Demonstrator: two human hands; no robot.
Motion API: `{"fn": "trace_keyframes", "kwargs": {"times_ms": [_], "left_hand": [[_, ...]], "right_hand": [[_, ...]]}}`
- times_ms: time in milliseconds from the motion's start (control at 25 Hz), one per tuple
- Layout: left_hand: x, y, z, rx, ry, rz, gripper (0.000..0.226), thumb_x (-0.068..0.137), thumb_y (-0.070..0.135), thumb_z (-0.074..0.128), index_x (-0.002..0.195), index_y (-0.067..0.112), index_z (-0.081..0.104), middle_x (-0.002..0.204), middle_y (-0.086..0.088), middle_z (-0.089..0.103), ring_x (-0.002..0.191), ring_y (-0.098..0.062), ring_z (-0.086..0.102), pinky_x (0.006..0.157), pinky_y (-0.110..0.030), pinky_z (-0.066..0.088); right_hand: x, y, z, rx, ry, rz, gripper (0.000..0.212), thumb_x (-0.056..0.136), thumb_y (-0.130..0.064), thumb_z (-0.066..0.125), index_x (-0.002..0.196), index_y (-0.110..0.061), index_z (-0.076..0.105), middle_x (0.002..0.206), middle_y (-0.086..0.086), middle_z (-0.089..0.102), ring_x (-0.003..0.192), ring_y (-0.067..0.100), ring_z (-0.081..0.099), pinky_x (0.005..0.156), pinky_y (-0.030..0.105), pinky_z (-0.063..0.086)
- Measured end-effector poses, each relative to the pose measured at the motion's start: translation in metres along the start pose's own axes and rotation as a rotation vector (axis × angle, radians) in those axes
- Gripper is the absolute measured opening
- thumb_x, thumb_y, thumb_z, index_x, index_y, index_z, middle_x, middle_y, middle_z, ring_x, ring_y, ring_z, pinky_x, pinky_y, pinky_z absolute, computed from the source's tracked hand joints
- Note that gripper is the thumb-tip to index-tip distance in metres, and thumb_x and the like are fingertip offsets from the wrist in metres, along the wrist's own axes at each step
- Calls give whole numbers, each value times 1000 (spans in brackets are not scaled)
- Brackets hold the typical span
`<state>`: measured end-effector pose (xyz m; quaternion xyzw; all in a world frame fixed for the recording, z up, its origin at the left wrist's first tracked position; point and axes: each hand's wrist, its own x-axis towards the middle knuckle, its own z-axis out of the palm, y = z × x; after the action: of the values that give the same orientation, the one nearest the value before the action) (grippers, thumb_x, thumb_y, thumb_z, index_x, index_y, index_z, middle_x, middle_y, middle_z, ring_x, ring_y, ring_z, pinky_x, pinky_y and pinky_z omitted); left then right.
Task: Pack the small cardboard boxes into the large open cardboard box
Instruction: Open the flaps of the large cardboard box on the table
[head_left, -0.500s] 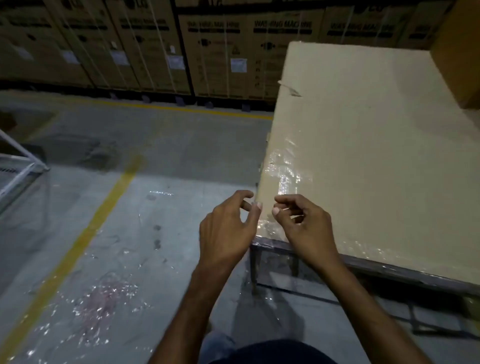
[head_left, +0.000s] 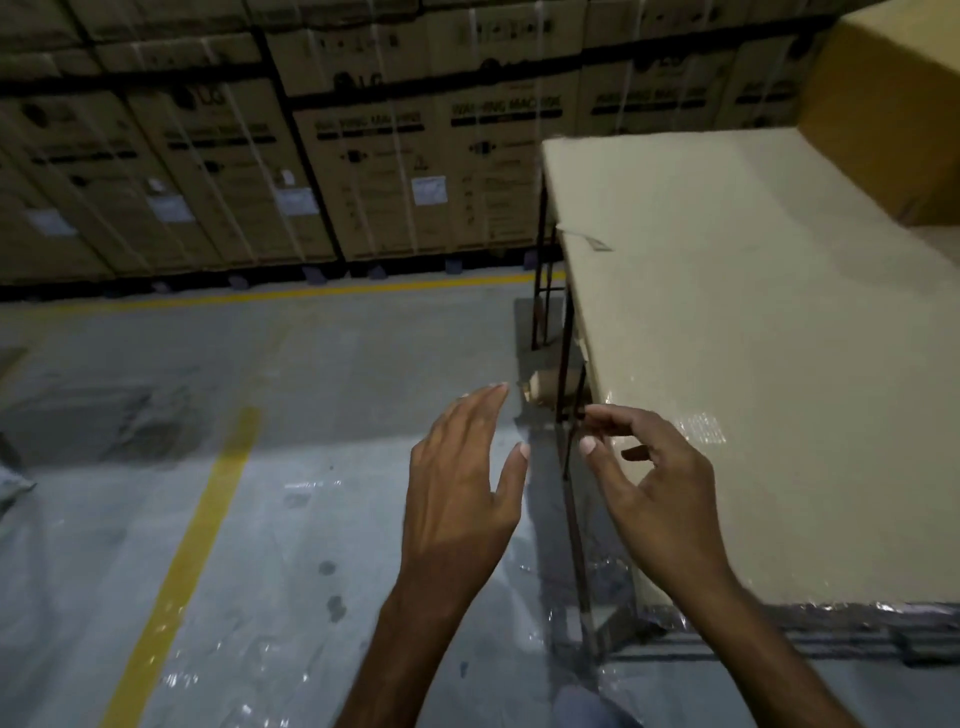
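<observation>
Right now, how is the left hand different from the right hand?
The left hand has straight, spread fingers; the right hand has curled ones. The left hand hangs over the floor, the right hand over the table edge. Both are bare and hold nothing visible.

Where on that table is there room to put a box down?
Most of the table top is bare, from its near edge back to the big brown box. The far right corner is taken by that box. The left hand and right hand hover by the near left edge.
</observation>
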<state>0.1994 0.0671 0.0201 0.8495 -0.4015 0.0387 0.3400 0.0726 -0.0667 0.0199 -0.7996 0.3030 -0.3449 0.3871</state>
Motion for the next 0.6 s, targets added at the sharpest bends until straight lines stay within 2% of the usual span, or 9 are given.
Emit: {"fn": "trace_keyframes", "kwargs": {"times_ms": [80, 160, 320, 440, 600], "left_hand": [[39, -4, 4, -17, -17, 100, 59, 102, 40, 56, 156, 32, 35, 159, 15, 37, 150, -4, 24, 114, -19, 16], [76, -3, 7, 34, 9, 196, 62, 101, 37, 57, 158, 30, 32, 162, 11, 34, 153, -8, 20, 115, -26, 19], [158, -8, 29, 169, 26, 394, 67, 98, 28, 64, 157, 22, 34, 164, -1, 32, 155, -21, 19, 118, -37, 19], [217, -15, 52, 219, -22, 454, 71, 98, 27, 64, 160, 20, 30, 168, -4, 23, 157, -21, 12, 123, -38, 16], [289, -36, 78, 134, -101, 438, 70, 99, 33, 61, 160, 23, 28, 168, 1, 21, 157, -16, 8, 125, -38, 16]], "right_hand": [[26, -4, 4, -36, 97, -34, 27, 93, -21, 71, 118, -31, 70, 113, -23, 66, 109, 4, 61, 89, 32, 54], [48, -4, 10, -86, 151, -60, 27, 94, -19, 71, 119, -30, 70, 114, -21, 66, 111, 5, 60, 88, 32, 53], [109, 12, 34, -262, 248, -122, 34, 94, -14, 71, 126, -23, 67, 121, -10, 66, 115, 10, 58, 94, 26, 49], [165, 30, 46, -345, 285, -97, 40, 92, -14, 72, 130, -21, 65, 127, -6, 64, 120, 14, 55, 101, 21, 41], [232, 45, 66, -375, 262, -22, 45, 92, -17, 72, 136, -25, 61, 132, -9, 61, 125, 12, 51, 104, 14, 34]]}}
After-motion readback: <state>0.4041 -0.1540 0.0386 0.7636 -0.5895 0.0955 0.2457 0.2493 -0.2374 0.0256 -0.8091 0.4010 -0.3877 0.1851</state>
